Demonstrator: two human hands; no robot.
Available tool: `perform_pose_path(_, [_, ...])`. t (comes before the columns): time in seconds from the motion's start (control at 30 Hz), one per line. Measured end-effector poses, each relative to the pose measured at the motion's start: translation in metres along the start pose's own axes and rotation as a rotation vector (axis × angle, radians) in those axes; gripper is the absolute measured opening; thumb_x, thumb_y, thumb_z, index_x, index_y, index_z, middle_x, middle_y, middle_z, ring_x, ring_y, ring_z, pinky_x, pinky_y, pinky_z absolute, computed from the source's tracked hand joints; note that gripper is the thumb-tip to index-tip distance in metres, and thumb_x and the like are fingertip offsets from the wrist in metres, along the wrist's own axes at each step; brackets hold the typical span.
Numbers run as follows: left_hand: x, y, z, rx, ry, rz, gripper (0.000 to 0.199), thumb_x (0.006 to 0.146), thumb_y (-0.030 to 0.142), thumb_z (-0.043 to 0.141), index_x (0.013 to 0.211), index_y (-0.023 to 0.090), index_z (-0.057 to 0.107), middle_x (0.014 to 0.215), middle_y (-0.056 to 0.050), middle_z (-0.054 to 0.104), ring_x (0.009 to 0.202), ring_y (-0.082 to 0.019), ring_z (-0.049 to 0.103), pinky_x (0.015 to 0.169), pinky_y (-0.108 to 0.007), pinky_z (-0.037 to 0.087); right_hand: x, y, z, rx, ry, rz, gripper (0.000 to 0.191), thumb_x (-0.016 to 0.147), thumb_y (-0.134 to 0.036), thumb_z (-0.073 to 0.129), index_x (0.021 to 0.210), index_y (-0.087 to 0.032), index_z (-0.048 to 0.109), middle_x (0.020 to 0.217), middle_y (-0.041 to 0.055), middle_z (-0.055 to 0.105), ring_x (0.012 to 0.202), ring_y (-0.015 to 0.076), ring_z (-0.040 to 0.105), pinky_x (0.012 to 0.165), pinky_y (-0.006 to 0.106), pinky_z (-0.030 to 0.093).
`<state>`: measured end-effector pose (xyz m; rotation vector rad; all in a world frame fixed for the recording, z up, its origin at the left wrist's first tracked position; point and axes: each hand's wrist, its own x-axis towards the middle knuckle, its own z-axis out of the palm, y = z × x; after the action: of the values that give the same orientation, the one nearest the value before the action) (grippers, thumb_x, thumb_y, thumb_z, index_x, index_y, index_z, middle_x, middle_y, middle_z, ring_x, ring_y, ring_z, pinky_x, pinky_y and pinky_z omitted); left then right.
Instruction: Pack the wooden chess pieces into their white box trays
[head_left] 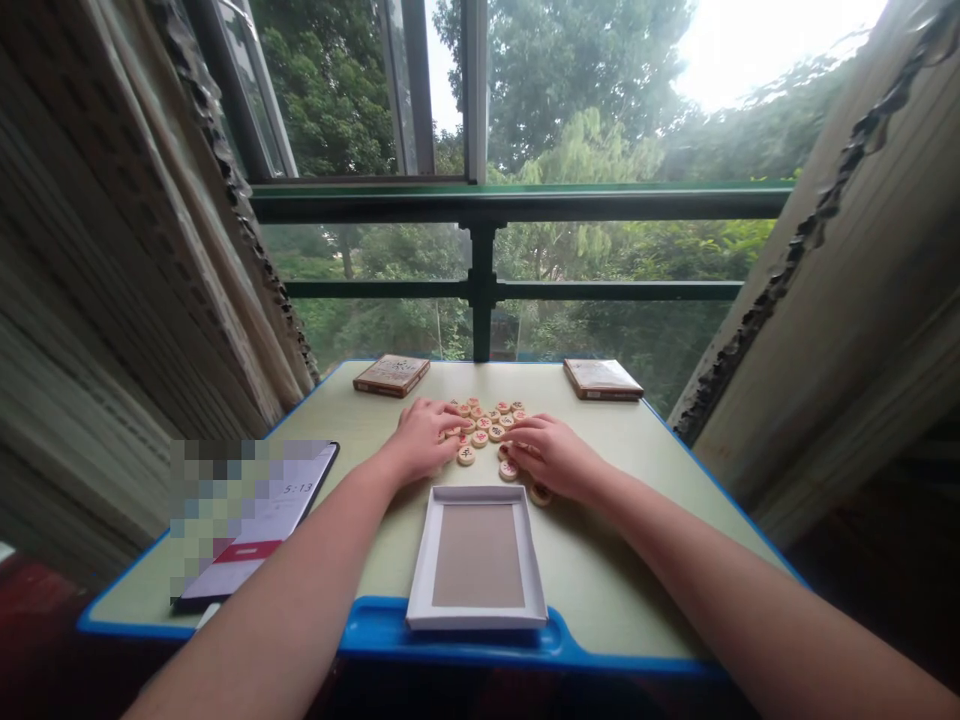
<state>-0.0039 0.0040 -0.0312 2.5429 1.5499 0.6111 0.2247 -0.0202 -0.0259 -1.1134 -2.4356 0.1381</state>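
Round wooden Chinese chess pieces (480, 438) with red and black characters lie in a loose cluster at the middle of the table. My left hand (426, 440) rests at the cluster's left side, fingers stretched over and touching some pieces. At the right side, my right hand (553, 455) lies with its fingers spread on the nearest pieces. A piece (540, 494) sits just below that hand, partly shaded. Some pieces are hidden under the fingers. In front of me stands an open white box tray (421, 560) with a bare brown bottom.
Two flat boxes lie at the far edge, a left box (392, 375) and a right box (603, 380). A tablet (300, 500) showing the time lies at left, partly blurred out. The table (637, 600) has a blue rim; curtains and a railed window surround it.
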Motion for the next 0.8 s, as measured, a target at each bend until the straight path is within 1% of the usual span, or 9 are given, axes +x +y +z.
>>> perform_pose_path(0.07, [0.001,0.001,0.002,-0.002,-0.009,0.016,0.028,0.077,0.029,0.051,0.096,0.027,0.071,0.110,-0.002,0.064,0.105,-0.025,0.047,0.098,-0.042,0.033,0.000,-0.001,-0.002,0.019,-0.041,-0.031,0.025,0.084,-0.030,0.054,0.102,-0.022,0.069,0.105,0.0061,0.068,0.100,0.0216,0.057,0.093,0.037,0.042])
perform_pose_path(0.13, [0.003,0.001,0.003,-0.004,-0.005,0.012,0.028,0.077,0.030,0.051,0.095,0.024,0.071,0.108,-0.003,0.064,0.104,-0.024,0.049,0.097,-0.040,0.035,0.000,-0.002,-0.003,0.030,-0.071,-0.064,0.024,0.082,-0.030,0.056,0.101,-0.022,0.069,0.106,0.0055,0.068,0.101,0.0214,0.057,0.094,0.037,0.041])
perform_pose_path(0.23, [0.005,0.001,0.004,-0.006,0.046,-0.015,0.035,0.080,0.030,0.046,0.107,0.022,0.066,0.115,-0.004,0.062,0.109,-0.024,0.048,0.098,-0.039,0.035,0.000,-0.002,-0.004,0.020,-0.047,-0.051,0.022,0.082,-0.029,0.056,0.099,-0.022,0.070,0.104,0.0053,0.068,0.099,0.0215,0.057,0.093,0.037,0.041])
perform_pose_path(0.3, [0.007,0.001,0.005,-0.006,0.051,-0.013,0.038,0.082,0.029,0.042,0.113,0.023,0.063,0.121,-0.003,0.060,0.114,-0.024,0.046,0.100,-0.041,0.033,0.000,-0.002,-0.004,0.015,-0.038,-0.044,0.021,0.083,-0.026,0.055,0.097,-0.022,0.070,0.102,0.0049,0.068,0.097,0.0210,0.057,0.092,0.036,0.041])
perform_pose_path(0.4, [0.009,-0.001,0.008,-0.006,-0.003,0.017,0.035,0.084,0.030,0.040,0.106,0.025,0.066,0.120,0.000,0.061,0.119,-0.024,0.043,0.102,-0.043,0.029,0.000,-0.001,-0.005,0.022,-0.051,-0.063,0.020,0.083,-0.026,0.055,0.096,-0.022,0.070,0.099,0.0044,0.069,0.096,0.0199,0.057,0.091,0.035,0.041])
perform_pose_path(0.47, [0.009,-0.002,0.009,-0.017,-0.027,0.035,0.032,0.083,0.029,0.042,0.099,0.025,0.069,0.114,0.001,0.065,0.116,-0.023,0.046,0.102,-0.041,0.030,0.000,-0.001,-0.006,0.028,-0.056,-0.082,0.020,0.082,-0.027,0.057,0.095,-0.022,0.070,0.099,0.0043,0.069,0.096,0.0197,0.057,0.092,0.035,0.040])
perform_pose_path(0.57, [0.010,-0.001,0.010,-0.021,-0.021,0.043,0.030,0.082,0.029,0.043,0.097,0.025,0.069,0.110,-0.001,0.066,0.110,-0.021,0.051,0.099,-0.038,0.033,0.000,-0.002,-0.006,0.024,-0.047,-0.083,0.018,0.082,-0.027,0.056,0.092,-0.022,0.071,0.097,0.0041,0.069,0.095,0.0199,0.057,0.091,0.035,0.040])
perform_pose_path(0.7, [0.012,0.009,0.010,0.047,0.028,-0.031,0.032,0.083,0.034,0.045,0.103,0.025,0.067,0.113,-0.005,0.065,0.109,-0.025,0.051,0.095,-0.043,0.034,0.001,-0.004,-0.007,0.009,-0.026,-0.064,0.019,0.084,-0.026,0.054,0.091,-0.021,0.071,0.095,0.0045,0.069,0.094,0.0200,0.056,0.090,0.035,0.041])
perform_pose_path(0.8, [0.015,0.018,0.012,0.044,0.032,-0.082,0.028,0.080,0.035,0.049,0.097,0.027,0.069,0.107,-0.004,0.067,0.105,-0.026,0.053,0.092,-0.044,0.034,0.001,-0.006,-0.008,0.006,-0.009,-0.051,0.019,0.084,-0.025,0.053,0.090,-0.021,0.071,0.094,0.0047,0.069,0.092,0.0198,0.056,0.088,0.035,0.042])
